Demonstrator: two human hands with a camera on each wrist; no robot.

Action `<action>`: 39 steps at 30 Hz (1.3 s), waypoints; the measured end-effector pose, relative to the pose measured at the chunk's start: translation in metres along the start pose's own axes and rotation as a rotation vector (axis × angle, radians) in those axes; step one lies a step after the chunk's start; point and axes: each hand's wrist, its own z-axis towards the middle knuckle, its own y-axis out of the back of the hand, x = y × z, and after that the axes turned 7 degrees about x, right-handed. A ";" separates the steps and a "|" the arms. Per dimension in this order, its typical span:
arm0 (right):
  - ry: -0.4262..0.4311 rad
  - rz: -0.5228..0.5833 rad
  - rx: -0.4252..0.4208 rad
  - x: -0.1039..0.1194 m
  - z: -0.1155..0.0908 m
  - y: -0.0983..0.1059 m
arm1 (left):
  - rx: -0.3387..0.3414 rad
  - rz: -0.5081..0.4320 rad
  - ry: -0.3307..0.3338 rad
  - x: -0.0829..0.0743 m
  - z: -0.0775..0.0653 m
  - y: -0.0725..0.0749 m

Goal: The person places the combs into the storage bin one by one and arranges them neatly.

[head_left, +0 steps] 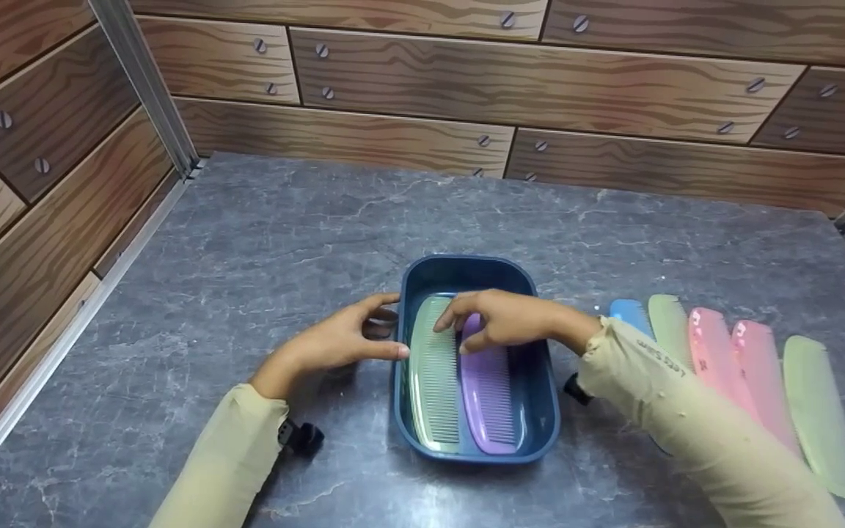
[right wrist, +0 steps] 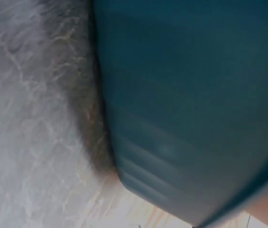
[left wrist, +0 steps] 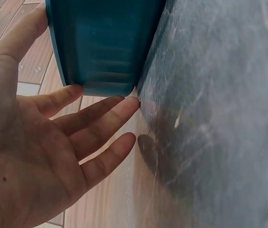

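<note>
While standing upright on the tabletop [head_left: 364, 227]: blue tub [head_left: 466, 275], open top upward, long sides running away from the head camera.
Green comb [head_left: 426, 389]: lying flat inside the tub, along its left side, teeth toward the right.
Purple comb [head_left: 475, 414]: lying flat inside the tub too, just right of the green one, teeth likewise rightward; far end partly covered by right hand [head_left: 505, 317].
Right hand, posture: reaching in over the tub, open, fingers loosely bent and parted above both combs; whether touching either, cannot tell.
Left hand [head_left: 342, 336]: open at the tub's left side, thumb touching the rim, other fingers relaxed and slightly bent by the outer wall.
Row right of the tub: on the tabletop, left to right, blue comb [head_left: 629, 314], light green comb [head_left: 668, 323], pink comb [head_left: 712, 345], second pink comb [head_left: 758, 359], outermost green comb [head_left: 818, 418]; first four partly hidden by right sleeve [head_left: 716, 425].
Sleeves: cream, gathered at the wrists; dark lettering on the right, near the cuff.
Backdrop: wood-patterned panels [head_left: 540, 81] with screw heads; metal strip [head_left: 147, 81] at the left corner.
Right wrist view: mostly tub wall, blurred.
</note>
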 end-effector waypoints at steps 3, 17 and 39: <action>0.009 0.069 -0.046 0.002 -0.006 0.005 | -0.003 0.000 -0.003 0.000 0.000 -0.001; -0.028 0.253 -0.261 -0.008 -0.049 0.028 | -0.007 -0.027 -0.004 0.003 0.000 -0.001; -0.196 0.246 -0.362 -0.065 -0.137 0.038 | -0.003 -0.052 -0.035 0.003 0.001 -0.001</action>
